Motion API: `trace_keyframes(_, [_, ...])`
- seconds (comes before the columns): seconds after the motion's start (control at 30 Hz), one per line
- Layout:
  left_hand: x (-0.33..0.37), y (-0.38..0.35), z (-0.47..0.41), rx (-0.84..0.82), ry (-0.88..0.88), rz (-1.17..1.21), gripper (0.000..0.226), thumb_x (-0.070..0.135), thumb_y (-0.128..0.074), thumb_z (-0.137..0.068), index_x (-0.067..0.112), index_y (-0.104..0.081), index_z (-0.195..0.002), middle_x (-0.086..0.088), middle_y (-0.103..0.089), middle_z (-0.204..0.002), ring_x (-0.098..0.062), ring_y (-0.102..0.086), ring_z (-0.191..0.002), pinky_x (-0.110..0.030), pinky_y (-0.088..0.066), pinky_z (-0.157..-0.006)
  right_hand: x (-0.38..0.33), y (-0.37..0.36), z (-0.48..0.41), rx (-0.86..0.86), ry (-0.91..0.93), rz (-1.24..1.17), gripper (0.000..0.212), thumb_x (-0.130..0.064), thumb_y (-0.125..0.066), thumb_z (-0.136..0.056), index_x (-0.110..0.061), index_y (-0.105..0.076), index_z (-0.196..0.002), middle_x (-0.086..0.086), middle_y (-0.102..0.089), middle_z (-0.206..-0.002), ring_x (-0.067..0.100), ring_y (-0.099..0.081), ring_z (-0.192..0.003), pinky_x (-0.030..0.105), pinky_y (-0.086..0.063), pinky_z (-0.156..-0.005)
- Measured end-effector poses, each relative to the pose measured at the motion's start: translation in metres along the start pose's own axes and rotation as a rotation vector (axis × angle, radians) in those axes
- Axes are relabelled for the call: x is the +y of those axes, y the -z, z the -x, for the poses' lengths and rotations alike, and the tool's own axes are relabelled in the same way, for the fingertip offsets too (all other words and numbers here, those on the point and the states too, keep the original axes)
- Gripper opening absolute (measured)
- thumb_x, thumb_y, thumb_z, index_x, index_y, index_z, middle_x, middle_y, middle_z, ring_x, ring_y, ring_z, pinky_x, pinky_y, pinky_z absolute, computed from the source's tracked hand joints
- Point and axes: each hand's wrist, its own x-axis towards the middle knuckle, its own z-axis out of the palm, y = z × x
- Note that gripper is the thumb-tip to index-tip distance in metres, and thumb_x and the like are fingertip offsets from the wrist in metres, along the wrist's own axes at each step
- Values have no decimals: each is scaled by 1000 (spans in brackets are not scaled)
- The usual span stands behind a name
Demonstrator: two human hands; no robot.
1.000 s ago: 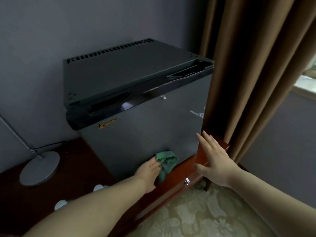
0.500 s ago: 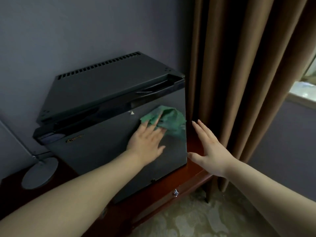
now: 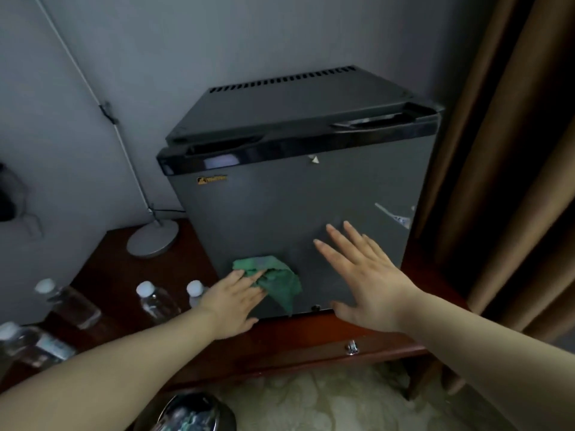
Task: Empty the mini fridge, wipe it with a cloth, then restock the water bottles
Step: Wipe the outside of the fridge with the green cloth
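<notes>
- The mini fridge [image 3: 295, 213] is seen in the middle of the frame on a dark wooden desk [image 3: 295, 334], with its door shut.
- Several water bottles [image 3: 155, 301] are set out on the desk at the lower left of the frame, well apart from the fridge door. From this, the emptying step is judged to be done.
- Wiping is judged to be the step in hand: a green cloth [image 3: 277, 281] is held against the lower left corner of the grey door front.
- Whether the inside has been wiped cannot be told, since nothing behind the shut door is shown.
- Restocking is judged to be left, as no bottle is held and the door has yet to be opened.
- The left hand [image 3: 231, 301] is laid on the cloth with fingers fairly straight. The cloth is pressed to the door under the fingertips and bunches out to the right of them, while the thumb is kept off it.
- The right hand [image 3: 370, 284] is spread wide, empty, in front of the lower right of the door, just beside the cloth. Contact with the door cannot be confirmed.
- A lamp base [image 3: 152, 239] is seen left of the fridge, and a curtain [image 3: 497, 150] along the right edge.
</notes>
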Motion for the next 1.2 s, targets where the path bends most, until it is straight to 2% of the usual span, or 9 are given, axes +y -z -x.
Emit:
trace_keyframes(0.13, [-17,5,7,57,5,-49,65,53,-14,-106,18,-17,-160,2,-25,-165,-22,-5,-156,-46,6,-120,-4,10,-5,59,8,134,102,-64,-49,-81,-33,7,-160,1,23,-166,28,34,-148,50,7,-123])
trace_keyframes(0.23, [-53,31,27,476,202,9,62,56,-28,-100,20,-61,-137,1,-63,-136,-28,-43,-142,-47,-18,-111,-14,46,-21,172,35,195,99,-63,-51,-81,-28,-5,-161,7,11,-168,34,21,-152,55,-2,-123])
trace_keyframes(0.3, [-81,46,41,748,305,10,60,59,-48,-93,14,-68,-129,-6,-68,-127,-33,-44,-141,-51,-28,-112,-23,76,-38,262,55,214,96,-62,-50,-83,-25,-10,-161,9,5,-169,34,16,-153,56,-4,-124])
trace_keyframes(0.43, [-112,70,55,877,353,38,67,61,-61,-88,11,-65,-131,-10,-63,-135,-35,-22,-151,-54,-23,-119,-43,122,-78,332,76,205,95,-64,-51,-86,-25,-10,-161,5,3,-169,29,12,-155,54,-5,-125])
trace_keyframes(0.57, [-121,64,60,912,493,234,78,64,-39,-95,8,-43,-149,-15,-41,-156,-41,-9,-153,-52,-4,-125,-68,148,-114,286,56,117,86,-71,-37,-89,-34,-7,-161,-2,8,-169,18,13,-155,49,-3,-126])
trace_keyframes(0.77, [-130,66,62,1351,260,1233,73,60,-25,-103,15,-11,-159,15,1,-168,-13,-2,-156,-32,-9,-126,-113,179,-171,-22,-2,-39,80,-82,-11,-86,-48,6,-156,-17,16,-166,5,18,-151,40,3,-125])
trace_keyframes(0.9, [-152,48,48,1242,-101,2000,78,66,-30,-99,25,-8,-161,10,-11,-169,-12,-6,-156,-48,-10,-126,-133,194,-213,-169,-98,-99,78,-79,-15,-84,-53,3,-155,-20,13,-165,2,16,-151,42,3,-126])
trace_keyframes(1.03, [-188,22,3,869,-265,2285,69,64,-28,-102,32,-12,-161,3,-20,-168,-23,-9,-156,-43,-18,-123,-141,195,-243,-222,-159,-44,72,-75,-20,-90,-53,0,-155,-20,11,-166,2,16,-151,41,5,-125])
trace_keyframes(1.2, [-210,21,-11,806,-542,2469,86,69,-42,-96,15,-22,-159,-8,-32,-162,-24,-25,-152,-54,-16,-124,-140,193,-266,-246,-247,10,65,-65,-29,-98,-53,0,-155,-21,10,-166,1,15,-150,38,6,-124])
